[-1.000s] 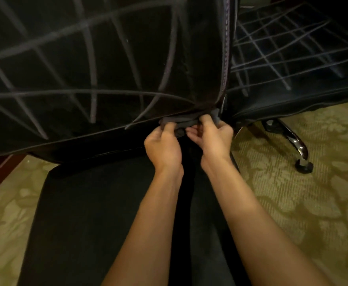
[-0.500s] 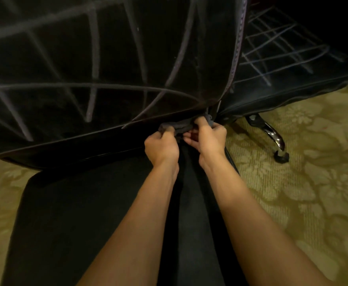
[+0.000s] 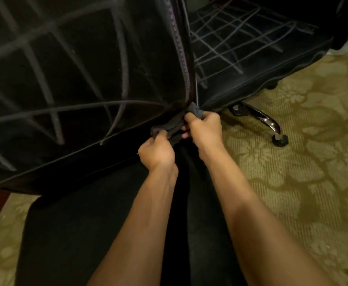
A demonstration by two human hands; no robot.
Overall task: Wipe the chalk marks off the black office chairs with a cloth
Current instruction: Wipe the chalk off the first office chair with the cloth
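Where the near chair seat [image 3: 76,79] meets the second chair seat [image 3: 251,58], a dark grey cloth [image 3: 172,125] is held bunched at the near seat's lower right corner, just below the stitched seam [image 3: 179,48]. The cloth is gripped at both ends: the left hand [image 3: 157,151] is closed over the lower left end with its fingers curled tight round the fabric, and the right hand [image 3: 206,129] is clamped on the upper right end, thumb uppermost and fingers folded over the bunch. The hands are set close together, with only a short run of cloth visible between them. Whether the cloth is pressed against the upholstery or merely held beside it cannot be told.

The near seat is crossed by broad, pale chalk lines [image 3: 123,65] forming a curved grid — none of the visible lines has been removed. The second seat, to the upper right, is marked with a finer chalk grid [image 3: 226,44] of thin, crossing strokes. Both seats are black, and their edges meet directly above the cloth.

Below the second seat a chromed base leg [image 3: 259,117] is seen, ending in a black caster [image 3: 280,140] resting on the floor. The floor is covered with an olive-gold carpet [image 3: 292,182] with a floral pattern. Both forearms are bare — beneath them a dark-clothed lap [image 3: 76,234] fills the lower part of the view.
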